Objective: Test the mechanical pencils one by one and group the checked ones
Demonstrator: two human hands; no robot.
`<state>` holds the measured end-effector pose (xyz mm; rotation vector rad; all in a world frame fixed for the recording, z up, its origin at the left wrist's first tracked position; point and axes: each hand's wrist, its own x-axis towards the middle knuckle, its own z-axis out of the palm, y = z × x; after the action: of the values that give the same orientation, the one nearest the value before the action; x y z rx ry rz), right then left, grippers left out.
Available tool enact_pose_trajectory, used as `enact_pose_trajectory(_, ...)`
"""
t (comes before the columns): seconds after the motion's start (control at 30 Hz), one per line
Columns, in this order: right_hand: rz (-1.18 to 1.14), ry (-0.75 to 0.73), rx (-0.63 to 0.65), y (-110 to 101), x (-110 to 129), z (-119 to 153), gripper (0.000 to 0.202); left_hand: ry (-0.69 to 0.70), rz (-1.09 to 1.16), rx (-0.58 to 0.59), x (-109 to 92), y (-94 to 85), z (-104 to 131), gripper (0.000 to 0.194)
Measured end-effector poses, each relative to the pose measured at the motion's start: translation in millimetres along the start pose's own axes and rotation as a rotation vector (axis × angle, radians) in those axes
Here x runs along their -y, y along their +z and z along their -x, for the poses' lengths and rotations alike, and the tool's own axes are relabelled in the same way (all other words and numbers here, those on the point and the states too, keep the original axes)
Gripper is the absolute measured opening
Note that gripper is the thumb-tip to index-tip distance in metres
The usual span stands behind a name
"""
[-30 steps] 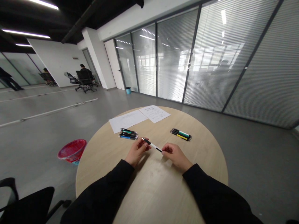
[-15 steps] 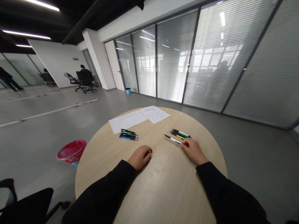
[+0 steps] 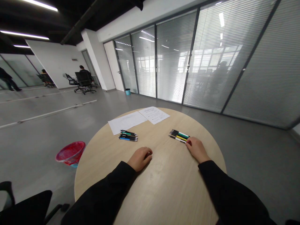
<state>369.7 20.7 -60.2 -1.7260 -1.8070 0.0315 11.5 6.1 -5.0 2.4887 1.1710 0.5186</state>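
Observation:
On the round wooden table (image 3: 161, 175), my right hand (image 3: 197, 149) pinches the right end of a white pen (image 3: 177, 138) with a dark tip end. That pen lies beside a row of several pens (image 3: 180, 134) with green, yellow and black barrels. My left hand (image 3: 140, 158) rests on the table with its fingers curled; whether anything is under them is hidden. Beyond it, to the left, lies a second group of several pens (image 3: 127, 136), black, green and blue.
Two paper sheets, a left one (image 3: 126, 122) and a printed right one (image 3: 154, 114), lie at the table's far side. A red-lined basket (image 3: 71, 153) stands on the floor at left, near a black chair (image 3: 28, 206). People are in the background.
My right hand has moved slightly right and brought the white pen up against the right-hand row of pens. My left hand has hardly moved.

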Motion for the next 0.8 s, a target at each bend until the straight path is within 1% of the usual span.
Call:
enact_pose_trajectory(0.17, 0.008, 0.005, -0.020, 2.3, 0.3, -0.3, 0.007, -0.015, -0.003, 0.007, -2.5, -1.8, 0.0, 0.017)
enact_pose_trajectory(0.8, 0.028, 0.030, -0.063, 4.2, 2.1, -0.2, 0.007, -0.007, 0.001, 0.000, 0.0, 0.0, 0.0, 0.017)
